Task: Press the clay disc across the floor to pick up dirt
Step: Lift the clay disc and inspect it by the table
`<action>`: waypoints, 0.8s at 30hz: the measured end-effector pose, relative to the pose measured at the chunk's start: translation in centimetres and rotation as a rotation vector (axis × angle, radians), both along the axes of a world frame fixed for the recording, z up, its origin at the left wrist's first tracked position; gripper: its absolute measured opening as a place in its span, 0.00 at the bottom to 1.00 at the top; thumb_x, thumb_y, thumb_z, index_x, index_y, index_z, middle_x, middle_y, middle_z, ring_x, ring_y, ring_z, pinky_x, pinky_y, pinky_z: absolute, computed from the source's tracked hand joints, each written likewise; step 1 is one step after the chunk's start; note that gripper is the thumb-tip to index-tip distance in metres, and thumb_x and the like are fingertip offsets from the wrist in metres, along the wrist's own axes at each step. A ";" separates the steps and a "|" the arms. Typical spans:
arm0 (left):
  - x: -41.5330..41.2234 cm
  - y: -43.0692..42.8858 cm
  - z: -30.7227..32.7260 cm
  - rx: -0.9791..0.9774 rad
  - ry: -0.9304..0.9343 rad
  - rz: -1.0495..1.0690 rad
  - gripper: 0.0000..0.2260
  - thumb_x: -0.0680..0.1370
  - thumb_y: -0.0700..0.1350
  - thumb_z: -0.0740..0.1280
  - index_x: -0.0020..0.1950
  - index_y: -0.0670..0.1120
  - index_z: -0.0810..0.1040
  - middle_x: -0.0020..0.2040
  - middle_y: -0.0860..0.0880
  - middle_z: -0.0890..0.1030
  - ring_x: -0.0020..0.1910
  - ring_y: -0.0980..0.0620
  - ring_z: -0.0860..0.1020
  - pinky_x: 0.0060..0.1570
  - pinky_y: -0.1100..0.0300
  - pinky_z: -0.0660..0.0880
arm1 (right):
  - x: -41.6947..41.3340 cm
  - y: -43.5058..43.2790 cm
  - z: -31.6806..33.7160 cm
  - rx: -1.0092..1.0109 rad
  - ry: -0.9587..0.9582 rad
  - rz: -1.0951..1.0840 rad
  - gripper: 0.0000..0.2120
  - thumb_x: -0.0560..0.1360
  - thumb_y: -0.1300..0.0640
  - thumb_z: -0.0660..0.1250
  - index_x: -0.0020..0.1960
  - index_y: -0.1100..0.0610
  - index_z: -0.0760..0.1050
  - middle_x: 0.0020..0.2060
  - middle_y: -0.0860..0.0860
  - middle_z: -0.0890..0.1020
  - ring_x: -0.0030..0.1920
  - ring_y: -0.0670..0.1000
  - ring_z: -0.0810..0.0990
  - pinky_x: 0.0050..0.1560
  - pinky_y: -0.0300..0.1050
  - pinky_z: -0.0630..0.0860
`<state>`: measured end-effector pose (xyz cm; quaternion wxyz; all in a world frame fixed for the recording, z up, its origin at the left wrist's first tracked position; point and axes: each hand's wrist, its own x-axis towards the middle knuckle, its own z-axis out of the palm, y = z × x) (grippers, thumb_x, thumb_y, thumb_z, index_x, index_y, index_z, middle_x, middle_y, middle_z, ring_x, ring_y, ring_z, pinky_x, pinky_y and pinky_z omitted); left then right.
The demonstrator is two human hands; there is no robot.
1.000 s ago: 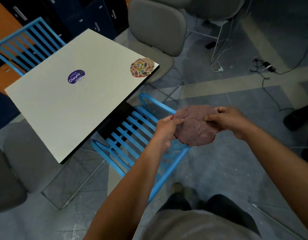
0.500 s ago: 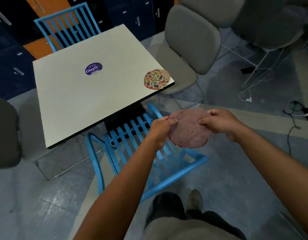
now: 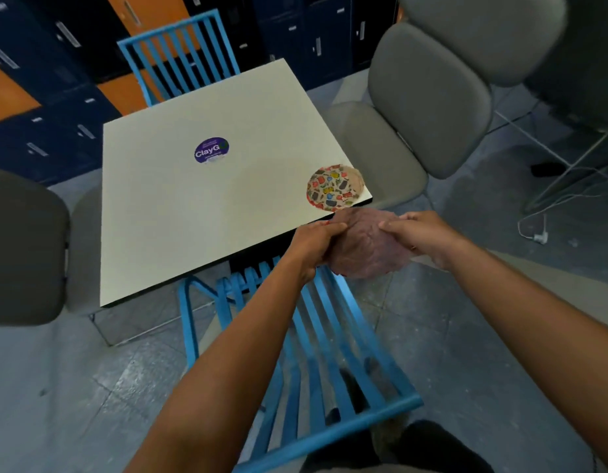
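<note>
clay disc (image 3: 365, 249) carried up from beside the chair to table edge (image 3: 278, 230)

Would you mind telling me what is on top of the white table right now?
On the white table lie a purple ClayG sticker and a patterned disc at its near right corner. The clay disc in both hands hides a bit of the table's edge.

A flattened, reddish-brown clay disc (image 3: 365, 247) with a cracked, wrinkled surface is held in the air, pinched at its left and right edges by two hands (image 3: 313, 245), just near the desk's (image 3: 193, 206) near-right corner and well above the grey floor (image 3: 466, 336).
</note>
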<state>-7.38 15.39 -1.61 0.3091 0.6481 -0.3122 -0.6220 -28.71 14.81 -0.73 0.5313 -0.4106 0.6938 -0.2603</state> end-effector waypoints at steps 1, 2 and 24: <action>0.3 -1.2 0.1 0.000 -0.014 -0.009 0.12 0.81 0.48 0.74 0.63 0.46 0.86 0.51 0.49 0.88 0.48 0.53 0.85 0.39 0.59 0.79 | 0.2 -1.1 0.0 0.007 -0.036 -0.014 0.06 0.74 0.53 0.76 0.46 0.56 0.82 0.35 0.51 0.84 0.27 0.44 0.81 0.26 0.35 0.73; 0.7 -2.5 0.0 -0.006 -0.018 -0.017 0.13 0.81 0.48 0.74 0.64 0.46 0.85 0.52 0.49 0.87 0.49 0.52 0.84 0.40 0.59 0.80 | 0.4 -2.3 0.1 0.010 -0.067 -0.019 0.05 0.75 0.55 0.75 0.48 0.57 0.82 0.35 0.51 0.83 0.25 0.42 0.80 0.24 0.33 0.72; 4.1 -25.7 -2.1 -0.119 -0.447 -0.023 0.12 0.74 0.43 0.81 0.56 0.43 0.88 0.52 0.46 0.86 0.52 0.48 0.84 0.47 0.56 0.81 | 3.8 -28.0 -1.7 -0.153 0.131 0.356 0.03 0.76 0.53 0.74 0.48 0.49 0.81 0.42 0.45 0.83 0.42 0.44 0.81 0.36 0.39 0.74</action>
